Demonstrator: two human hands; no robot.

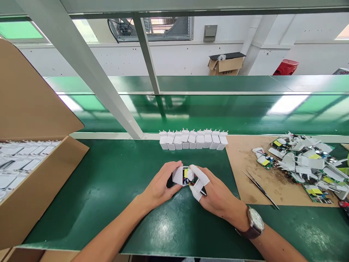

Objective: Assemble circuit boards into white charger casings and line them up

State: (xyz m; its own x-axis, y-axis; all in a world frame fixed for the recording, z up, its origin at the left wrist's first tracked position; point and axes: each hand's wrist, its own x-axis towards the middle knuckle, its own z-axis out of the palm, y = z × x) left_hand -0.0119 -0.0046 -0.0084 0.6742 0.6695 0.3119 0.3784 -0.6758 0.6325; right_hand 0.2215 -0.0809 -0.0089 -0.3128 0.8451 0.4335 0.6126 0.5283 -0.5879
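My left hand [165, 182] is closed around a small white plastic case [177, 176], fingers behind it and thumb at its near edge. At the case's right side is a circuit board [186, 173] with a yellow patch and small parts, partly inside the case as far as I can see. My right hand [215, 189], with white covers on its thumb and finger, pinches the board's right end and a white piece joined to it. Beyond my hands stands a row of several white plastic cases [193, 140] with thin prongs on top.
On the right, a brown board [242, 156] carries tweezers [261, 189] and a heap of circuit boards with white plastic pieces [311, 160]. An open cardboard box [49, 178] of white cases stands at the left. A slanted metal post [95, 69] rises behind the green table [109, 182].
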